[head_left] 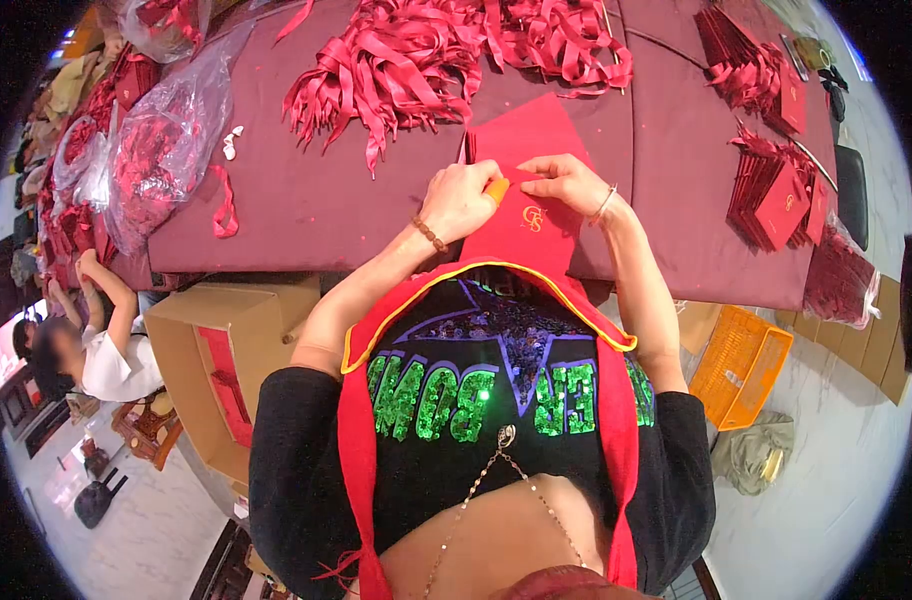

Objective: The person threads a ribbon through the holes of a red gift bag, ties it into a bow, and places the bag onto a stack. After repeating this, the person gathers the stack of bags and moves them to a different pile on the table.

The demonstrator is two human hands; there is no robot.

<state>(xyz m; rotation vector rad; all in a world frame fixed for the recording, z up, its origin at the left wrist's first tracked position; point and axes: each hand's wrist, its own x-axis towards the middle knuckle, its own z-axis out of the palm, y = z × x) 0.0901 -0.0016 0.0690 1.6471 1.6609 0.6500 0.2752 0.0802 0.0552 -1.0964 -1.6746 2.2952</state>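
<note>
A red folder or bag point(526, 225) with a gold monogram lies at the table's near edge, in front of my chest. My left hand point(463, 198), with a yellow cover on one finger, is closed at its upper left side; what it pinches is too small to make out. From the right, my right hand point(566, 186) has its thumb and index finger pinched together at the folder's upper part, near the left fingertips. Another red panel point(536, 130) extends beyond both hands. A large heap of red ribbons point(396, 70) lies just past them.
Stacked red bags with ribbons point(776, 205) lie at the table's right. Plastic bags of red items point(161, 150) are at the left. Below the table are a cardboard box point(181, 330) and an orange basket point(741, 365). Another person point(116, 365) works at far left.
</note>
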